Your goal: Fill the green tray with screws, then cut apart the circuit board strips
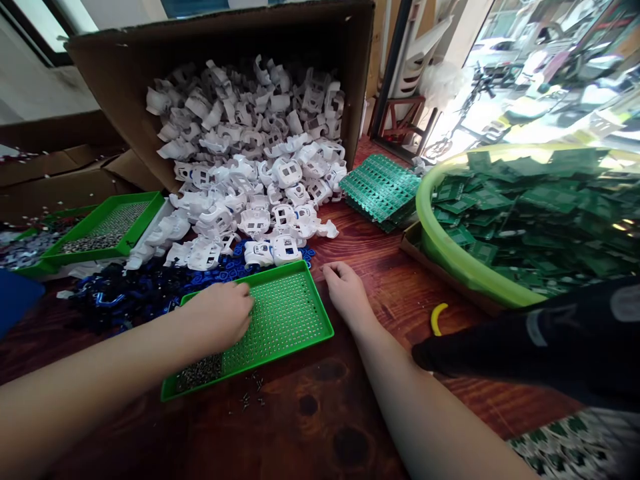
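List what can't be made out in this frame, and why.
All in the head view:
- Left hand: its own back hides most fingertips, so any grip is unclear.
- Right hand: curled fingers hide its palm.
- Green tray: the left hand and forearm cover part of it.
- Small metal pieces: too small to count.
- Yellow-green basin: right edge cuts it off.
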Action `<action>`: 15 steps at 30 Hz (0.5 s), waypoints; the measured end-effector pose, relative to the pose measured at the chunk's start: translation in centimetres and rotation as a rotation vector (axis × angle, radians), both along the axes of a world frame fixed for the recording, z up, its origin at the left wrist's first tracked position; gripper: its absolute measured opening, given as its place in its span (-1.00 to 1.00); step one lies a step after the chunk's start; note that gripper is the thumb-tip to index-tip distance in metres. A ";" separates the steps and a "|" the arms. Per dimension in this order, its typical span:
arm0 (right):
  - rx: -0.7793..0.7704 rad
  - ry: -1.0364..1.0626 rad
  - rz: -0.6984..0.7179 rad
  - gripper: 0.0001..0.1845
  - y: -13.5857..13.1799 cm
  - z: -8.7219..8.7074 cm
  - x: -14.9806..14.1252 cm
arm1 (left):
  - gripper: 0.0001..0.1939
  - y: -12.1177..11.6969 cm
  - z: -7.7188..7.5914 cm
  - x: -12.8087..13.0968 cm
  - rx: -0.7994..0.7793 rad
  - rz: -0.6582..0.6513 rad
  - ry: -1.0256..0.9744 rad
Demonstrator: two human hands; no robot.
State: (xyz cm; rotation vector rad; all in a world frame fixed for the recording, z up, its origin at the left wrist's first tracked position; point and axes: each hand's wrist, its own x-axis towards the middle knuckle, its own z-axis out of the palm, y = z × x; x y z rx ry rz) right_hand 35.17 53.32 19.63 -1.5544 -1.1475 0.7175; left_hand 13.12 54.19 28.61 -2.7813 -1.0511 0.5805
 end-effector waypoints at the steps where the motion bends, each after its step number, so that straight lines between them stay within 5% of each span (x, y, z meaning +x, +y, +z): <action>1: -0.001 -0.004 0.003 -0.75 0.0 0.0 0.0 | -0.78 -0.7 0.2 -1.3 0.017 0.034 0.074; 7: 0.008 -0.013 0.008 -0.73 -0.1 -0.1 0.0 | -0.69 -3.2 -0.9 -5.6 0.048 0.019 0.164; 15: 0.017 -0.002 -0.001 -0.71 0.1 -0.3 0.3 | -0.62 -3.4 -0.8 -8.7 0.051 -0.067 0.011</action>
